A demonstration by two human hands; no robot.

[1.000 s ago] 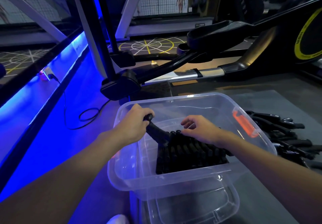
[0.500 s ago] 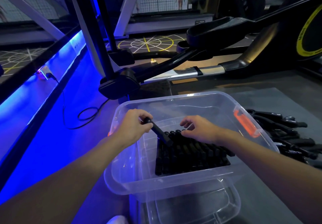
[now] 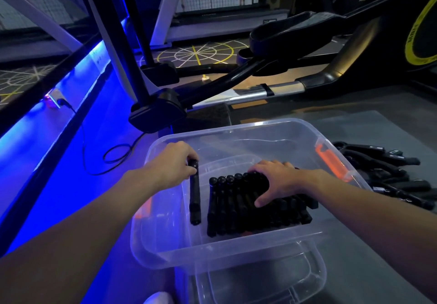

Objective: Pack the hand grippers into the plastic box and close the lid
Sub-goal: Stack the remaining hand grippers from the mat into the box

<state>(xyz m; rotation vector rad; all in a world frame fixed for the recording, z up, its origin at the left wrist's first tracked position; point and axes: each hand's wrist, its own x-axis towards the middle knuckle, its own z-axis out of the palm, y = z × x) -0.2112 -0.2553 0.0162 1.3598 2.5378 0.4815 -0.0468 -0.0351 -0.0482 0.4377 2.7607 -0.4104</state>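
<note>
A clear plastic box [image 3: 236,249] with orange latches sits in front of me on the floor. Inside it lies a packed row of black hand grippers [image 3: 234,206]. My right hand [image 3: 276,181] rests flat on top of that row, fingers spread. My left hand [image 3: 175,164] pinches the far end of a single black hand gripper [image 3: 195,202], which lies lengthwise in the box just left of the row, apart from it. A pile of more black hand grippers [image 3: 387,173] lies on the grey mat to the right of the box. The clear lid [image 3: 260,280] lies under the box's near edge.
An elliptical trainer [image 3: 295,43] with black pedals and a silver rail stands just behind the box. A black cable [image 3: 113,157] loops on the blue-lit floor at the left. Dark metal frame posts [image 3: 123,51] rise at the back left.
My left hand has lowered the single gripper from a tilted pose until it lies flat beside the row. My right hand has spread flat over the row. The view has shifted slightly.
</note>
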